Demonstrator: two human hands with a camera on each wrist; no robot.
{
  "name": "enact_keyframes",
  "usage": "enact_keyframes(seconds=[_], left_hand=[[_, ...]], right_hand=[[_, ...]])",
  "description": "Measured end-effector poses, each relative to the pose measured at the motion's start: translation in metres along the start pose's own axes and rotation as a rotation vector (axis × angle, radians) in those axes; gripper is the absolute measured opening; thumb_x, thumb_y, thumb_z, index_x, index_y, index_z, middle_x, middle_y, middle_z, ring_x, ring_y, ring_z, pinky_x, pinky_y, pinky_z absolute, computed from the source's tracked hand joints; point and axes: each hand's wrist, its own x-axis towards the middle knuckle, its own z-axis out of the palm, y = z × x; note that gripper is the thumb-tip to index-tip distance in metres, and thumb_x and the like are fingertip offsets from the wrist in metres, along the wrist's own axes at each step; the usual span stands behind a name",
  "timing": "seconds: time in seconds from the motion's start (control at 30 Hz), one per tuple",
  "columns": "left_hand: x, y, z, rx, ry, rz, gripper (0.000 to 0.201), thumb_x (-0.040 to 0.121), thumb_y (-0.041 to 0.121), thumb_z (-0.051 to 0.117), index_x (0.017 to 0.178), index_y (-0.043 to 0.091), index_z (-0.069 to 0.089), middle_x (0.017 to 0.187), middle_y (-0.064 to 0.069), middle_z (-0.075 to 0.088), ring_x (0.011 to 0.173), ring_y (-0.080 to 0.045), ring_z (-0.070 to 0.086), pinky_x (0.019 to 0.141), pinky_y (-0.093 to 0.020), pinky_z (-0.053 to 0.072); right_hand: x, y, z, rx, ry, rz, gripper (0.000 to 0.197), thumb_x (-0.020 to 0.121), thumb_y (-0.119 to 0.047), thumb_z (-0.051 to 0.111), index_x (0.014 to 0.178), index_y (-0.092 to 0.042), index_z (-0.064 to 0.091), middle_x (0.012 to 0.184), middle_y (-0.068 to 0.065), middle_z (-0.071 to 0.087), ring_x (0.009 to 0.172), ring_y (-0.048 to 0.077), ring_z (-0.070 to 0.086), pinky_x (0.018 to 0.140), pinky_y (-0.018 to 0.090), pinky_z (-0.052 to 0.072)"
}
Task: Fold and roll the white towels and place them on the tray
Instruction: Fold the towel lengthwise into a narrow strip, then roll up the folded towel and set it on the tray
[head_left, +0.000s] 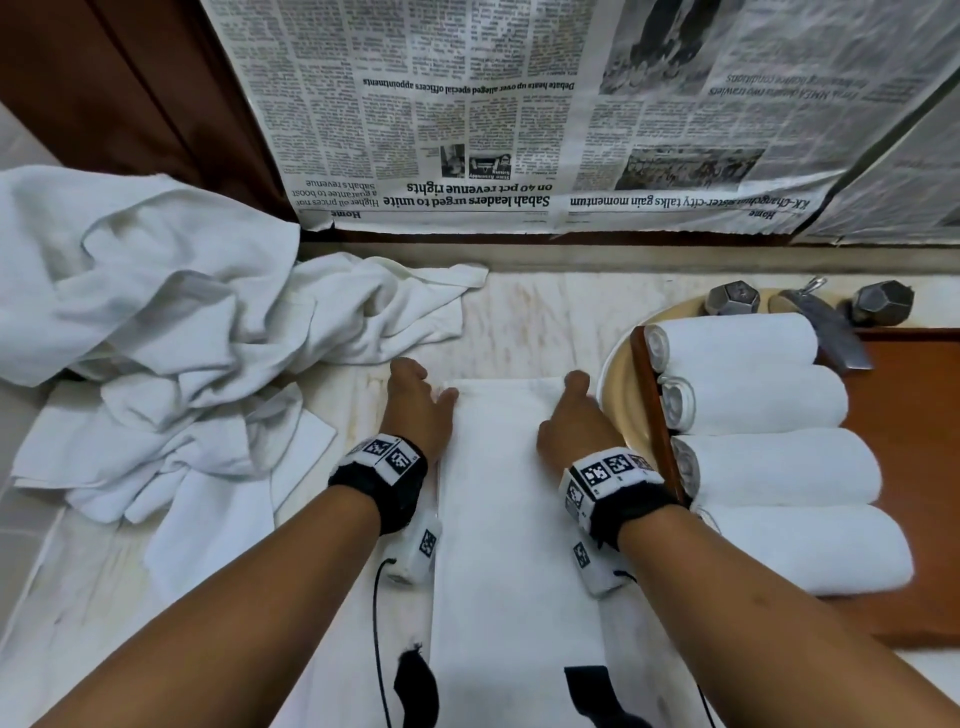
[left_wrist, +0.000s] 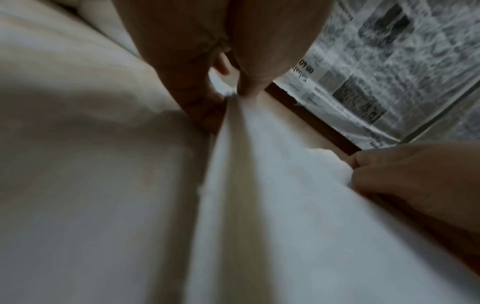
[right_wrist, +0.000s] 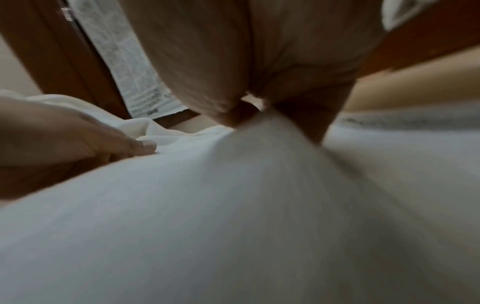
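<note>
A white towel (head_left: 498, 499), folded into a long strip, lies flat on the marble counter and runs away from me. My left hand (head_left: 423, 387) pinches its far left corner between thumb and finger; the left wrist view shows this pinch (left_wrist: 235, 93) on the towel edge (left_wrist: 259, 185). My right hand (head_left: 574, 392) pinches the far right corner, and the right wrist view shows the cloth (right_wrist: 233, 195) bunched up into its fingers (right_wrist: 306, 115). Several rolled white towels (head_left: 753, 400) lie side by side on the brown wooden tray (head_left: 914, 415) at the right.
A heap of unfolded white towels (head_left: 156, 312) covers the left of the counter. Newspaper (head_left: 519, 104) hangs on the wall behind. The tray rests over a beige basin (head_left: 618, 384) with metal taps (head_left: 732, 298) at the back right.
</note>
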Motion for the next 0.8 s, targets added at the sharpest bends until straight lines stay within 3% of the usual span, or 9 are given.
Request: enact_keyframes(seconds=[0.07,0.13,0.17,0.23,0.33,0.4,0.5,0.67,0.8], left_hand=[[-0.01,0.0,-0.005,0.192,0.016,0.267,0.035,0.087,0.02,0.068,0.113,0.006,0.048,0.116,-0.014,0.05,0.103,-0.027,0.049,0.088,-0.033,0.039],[-0.023,-0.001,-0.009,0.299,-0.22,0.487,0.039,0.091,0.028,0.062,0.123,0.008,0.051,0.129,-0.013,0.051,0.118,-0.03,0.049,0.1,-0.04,0.039],[-0.029,-0.005,-0.009,0.39,-0.412,0.503,0.052,0.095,0.034,0.057,0.138,0.009,0.043,0.146,-0.012,0.042,0.134,-0.03,0.04,0.109,-0.04,0.033],[-0.035,-0.02,-0.008,0.743,-0.636,0.415,0.075,0.1,0.051,0.041,0.157,0.019,0.005,0.165,-0.002,-0.005,0.151,-0.024,0.003,0.12,-0.043,0.015],[-0.04,-0.026,-0.011,0.895,-0.512,0.199,0.076,0.1,0.056,0.026,0.154,0.024,-0.017,0.157,0.0,-0.033,0.149,-0.027,-0.018,0.12,-0.048,0.004],[-0.05,-0.02,-0.008,0.816,-0.483,0.241,0.075,0.102,0.053,0.027,0.154,0.02,-0.016,0.156,-0.006,-0.035,0.149,-0.03,-0.017,0.121,-0.048,0.007],[-0.067,-0.022,-0.004,0.832,-0.696,0.4,0.071,0.103,0.051,0.026,0.156,0.022,-0.01,0.157,-0.002,-0.031,0.15,-0.027,-0.015,0.12,-0.049,0.01],[-0.073,-0.034,-0.013,0.826,-0.56,0.143,0.075,0.101,0.055,0.026,0.155,0.022,-0.014,0.159,-0.004,-0.03,0.15,-0.026,-0.016,0.121,-0.05,0.004],[-0.095,-0.04,-0.018,0.7,-0.627,0.356,0.071,0.103,0.047,0.034,0.156,0.026,-0.007,0.158,-0.003,-0.031,0.149,-0.025,-0.016,0.12,-0.052,0.003]], right_hand=[[-0.009,-0.003,0.003,-0.242,0.158,-0.14,0.078,0.085,-0.012,0.052,0.151,-0.018,0.012,0.138,0.012,0.036,0.113,0.032,0.051,0.084,0.04,0.049],[-0.016,-0.003,0.008,-0.357,0.123,-0.323,0.081,0.088,-0.018,0.052,0.155,-0.019,0.008,0.154,0.012,0.019,0.138,0.033,0.03,0.106,0.044,0.037],[-0.017,0.001,0.013,-0.382,0.018,-0.385,0.078,0.092,-0.023,0.049,0.157,-0.02,0.005,0.161,0.011,0.008,0.146,0.031,0.017,0.114,0.045,0.028],[-0.019,0.011,0.021,-0.402,-0.194,-0.321,0.07,0.1,-0.033,0.036,0.158,-0.023,-0.004,0.164,0.003,-0.016,0.152,0.025,-0.006,0.12,0.05,0.014],[-0.027,0.018,0.025,-0.428,-0.15,-0.117,0.068,0.101,-0.031,0.028,0.156,-0.018,-0.011,0.161,0.007,-0.025,0.149,0.03,-0.02,0.12,0.054,0.0],[-0.04,0.016,0.027,-0.466,-0.105,-0.206,0.071,0.101,-0.028,0.031,0.156,-0.017,-0.012,0.16,0.011,-0.027,0.147,0.031,-0.025,0.119,0.053,-0.006],[-0.058,0.022,0.034,-0.435,-0.268,-0.378,0.07,0.104,-0.04,0.031,0.157,-0.02,-0.009,0.161,0.004,-0.028,0.15,0.024,-0.019,0.12,0.05,0.0],[-0.078,0.043,0.034,-0.427,-0.187,-0.154,0.071,0.103,-0.037,0.03,0.156,-0.014,-0.012,0.161,0.009,-0.027,0.149,0.028,-0.021,0.12,0.052,-0.003],[-0.101,0.05,0.04,-0.39,-0.209,-0.338,0.078,0.101,-0.041,0.04,0.156,-0.02,-0.01,0.16,0.006,-0.03,0.148,0.026,-0.024,0.12,0.051,-0.002]])
